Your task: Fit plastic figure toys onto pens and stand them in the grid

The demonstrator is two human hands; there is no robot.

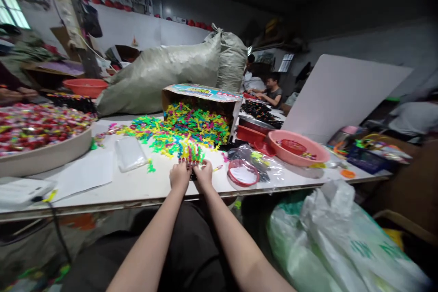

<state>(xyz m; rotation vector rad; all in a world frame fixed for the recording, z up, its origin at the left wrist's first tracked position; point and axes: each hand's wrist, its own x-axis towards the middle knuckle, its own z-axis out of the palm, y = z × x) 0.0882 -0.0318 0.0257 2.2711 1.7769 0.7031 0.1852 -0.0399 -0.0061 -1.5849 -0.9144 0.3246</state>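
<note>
My left hand (179, 176) and my right hand (204, 174) are close together at the table's front edge, fingers curled inward. Between them is a small dark holder (193, 175) with a row of small reddish-tipped plastic pieces (186, 162) along its top; its exact kind is too small to tell. Just beyond my fingertips spreads a heap of small green, yellow, blue and pink plastic figures (164, 139). The heap spills from a printed cardboard box (201, 93) lying on its side. A few green figures (151, 166) lie apart, left of my left hand.
At left stands a wide tub (61, 157) of wrapped red pieces, near a clear plastic packet (130, 153) and paper. Right are a red round lid (243, 173), plastic bags and a pink basin (301, 159). Large sacks (164, 70) stand behind; another person (273, 93) sits farther back.
</note>
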